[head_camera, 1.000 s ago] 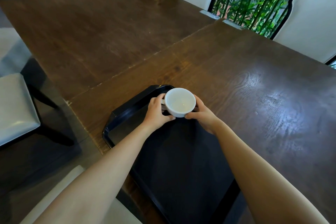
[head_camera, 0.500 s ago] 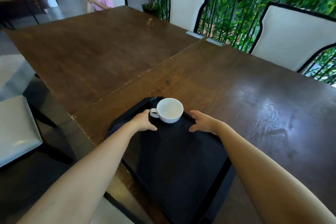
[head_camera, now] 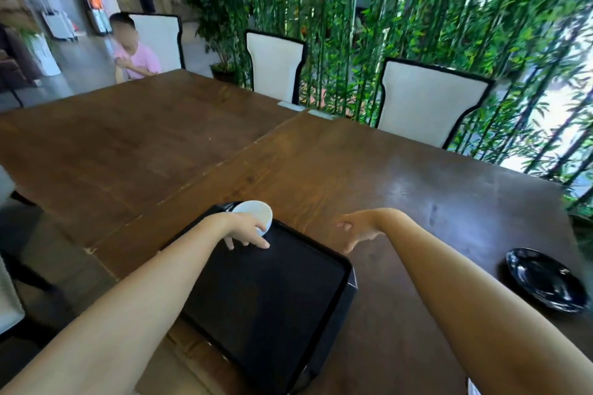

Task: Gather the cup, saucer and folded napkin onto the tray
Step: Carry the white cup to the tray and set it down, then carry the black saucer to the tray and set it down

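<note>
One black tray (head_camera: 282, 295) at the table's (head_camera: 401, 176) near edge, bare wood open to its right. White cup (head_camera: 255, 213) in tray's far corner. Left hand (head_camera: 245, 231) beside cup, fingers loosely spread; right hand (head_camera: 356, 229) empty, fingers spread. Black saucer (head_camera: 545, 280) far right, well apart.

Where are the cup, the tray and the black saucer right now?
cup (head_camera: 255, 212): head view, on its white inside near the rim.
tray (head_camera: 272, 295): head view, on its bare black floor.
saucer (head_camera: 545, 279): head view, on its glossy black middle, on the table apart from the tray.
</note>
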`<state>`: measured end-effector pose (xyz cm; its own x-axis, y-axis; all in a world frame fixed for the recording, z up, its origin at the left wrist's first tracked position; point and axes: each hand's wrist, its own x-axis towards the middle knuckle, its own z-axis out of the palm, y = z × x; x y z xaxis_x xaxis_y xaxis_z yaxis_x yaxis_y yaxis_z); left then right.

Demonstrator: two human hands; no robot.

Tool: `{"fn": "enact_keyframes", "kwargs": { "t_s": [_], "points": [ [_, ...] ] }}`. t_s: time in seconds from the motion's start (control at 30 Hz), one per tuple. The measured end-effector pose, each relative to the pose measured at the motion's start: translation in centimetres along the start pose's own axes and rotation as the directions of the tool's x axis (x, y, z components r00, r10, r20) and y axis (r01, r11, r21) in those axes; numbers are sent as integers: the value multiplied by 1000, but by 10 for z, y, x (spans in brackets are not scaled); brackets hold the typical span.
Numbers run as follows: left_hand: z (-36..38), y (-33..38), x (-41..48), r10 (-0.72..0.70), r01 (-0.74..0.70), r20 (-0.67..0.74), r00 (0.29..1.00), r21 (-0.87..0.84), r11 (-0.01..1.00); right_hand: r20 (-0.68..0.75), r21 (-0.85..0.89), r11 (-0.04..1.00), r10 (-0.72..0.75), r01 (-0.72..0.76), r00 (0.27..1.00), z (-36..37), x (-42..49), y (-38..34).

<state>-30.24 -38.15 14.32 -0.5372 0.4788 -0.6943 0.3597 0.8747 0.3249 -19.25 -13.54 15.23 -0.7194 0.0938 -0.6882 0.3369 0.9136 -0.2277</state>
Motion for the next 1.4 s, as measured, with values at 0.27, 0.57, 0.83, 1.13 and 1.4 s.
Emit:
{"fn": "enact_keyframes", "kwargs": {
  "t_s": [0.27,0.57,0.83,1.13,1.4],
  "points": [
    [9,135,-10,220,-203,-64,973,205,958,-95,57,991,130,-125,987,-3,-79,94],
    [59,285,2,362,-347,2,932,288,892,-145,155,950,294,-271,945,24,-163,232],
    [117,383,26,445,-438,66,893,352,827,-115,239,909,375,-340,920,60,-203,337],
    [148,439,66,404,-434,159,901,390,812,-84,371,841,452,-393,888,94,-206,399],
    [172,474,129,494,-492,105,863,398,774,-146,456,796,509,-398,849,114,-163,437]
  ]
}}
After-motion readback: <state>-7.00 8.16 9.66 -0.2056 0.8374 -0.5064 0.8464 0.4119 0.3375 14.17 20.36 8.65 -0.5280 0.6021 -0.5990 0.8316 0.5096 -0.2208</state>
